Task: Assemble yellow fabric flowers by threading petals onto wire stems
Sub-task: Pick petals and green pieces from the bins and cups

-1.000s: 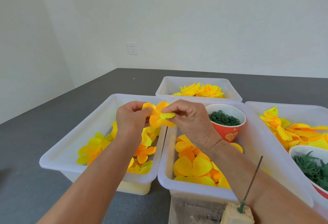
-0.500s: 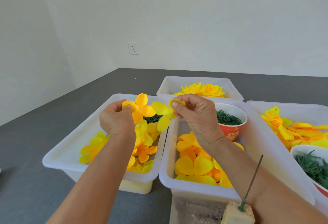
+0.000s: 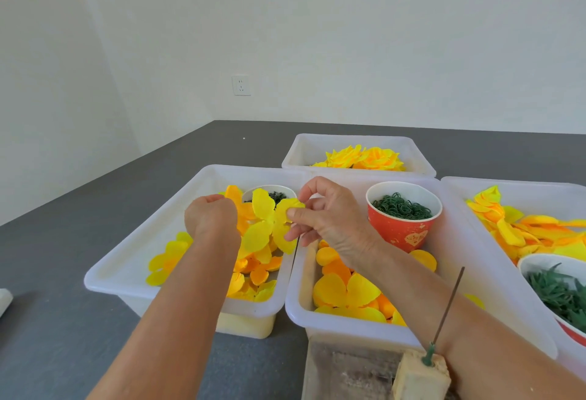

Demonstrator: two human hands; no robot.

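Observation:
Above the left white bin (image 3: 133, 260), my left hand (image 3: 211, 220) grips an orange-yellow petal piece (image 3: 236, 201). My right hand (image 3: 326, 220) pinches a bright yellow multi-lobed petal piece (image 3: 268, 225) by one lobe between thumb and forefinger. The two pieces hang side by side between my hands and overlap. A thin wire stem (image 3: 448, 307) stands upright in a pale block (image 3: 418, 374) at the lower right, with my right forearm behind it. Loose yellow and orange petals (image 3: 345, 291) lie in the middle bin (image 3: 348, 325).
A red paper cup (image 3: 402, 228) of green rings stands in the middle bin. A smaller cup (image 3: 272, 191) sits behind the held petals. The far bin (image 3: 358, 142) holds finished yellow flowers. The right bin (image 3: 507, 187) has petals and a bowl of green leaves (image 3: 558, 291).
The two petal pieces, held together a second ago, have been pulled apart. Both hands have dropped slightly, and the yellow piece now hangs open from my right fingers.

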